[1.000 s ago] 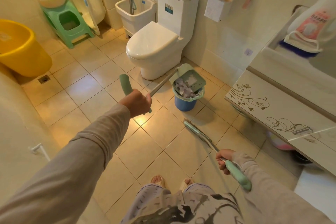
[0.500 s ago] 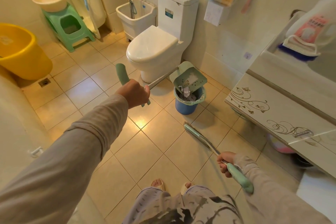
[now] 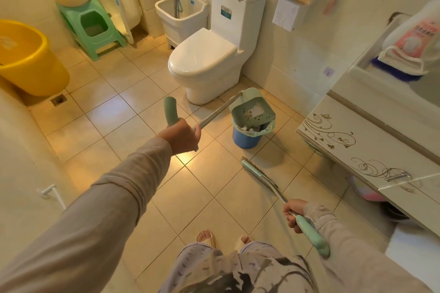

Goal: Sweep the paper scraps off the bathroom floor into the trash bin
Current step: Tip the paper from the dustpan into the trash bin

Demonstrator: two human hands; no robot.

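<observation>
My left hand [image 3: 182, 137] grips the long handle of a pale green dustpan [image 3: 250, 108]. The pan is tipped up over a blue trash bin [image 3: 245, 139] lined with a green bag. A white paper scrap [image 3: 258, 110] still lies in the tilted pan, and more scraps [image 3: 250, 128] show inside the bin. My right hand [image 3: 294, 214] holds the green-handled broom [image 3: 260, 177]. Its head rests on the floor tiles just in front of the bin.
A white toilet [image 3: 204, 59] stands right behind the bin. A vanity cabinet [image 3: 357, 143] juts out on the right. A yellow tub [image 3: 26, 59], a green stool [image 3: 92, 28] with a basin, and a mop sink [image 3: 181, 14] are at the back left. My slippered feet [image 3: 223, 240] are below.
The dustpan has been tipped steeper over the bin and most scraps have slid out of it into the bin. The broom has stayed on the floor.
</observation>
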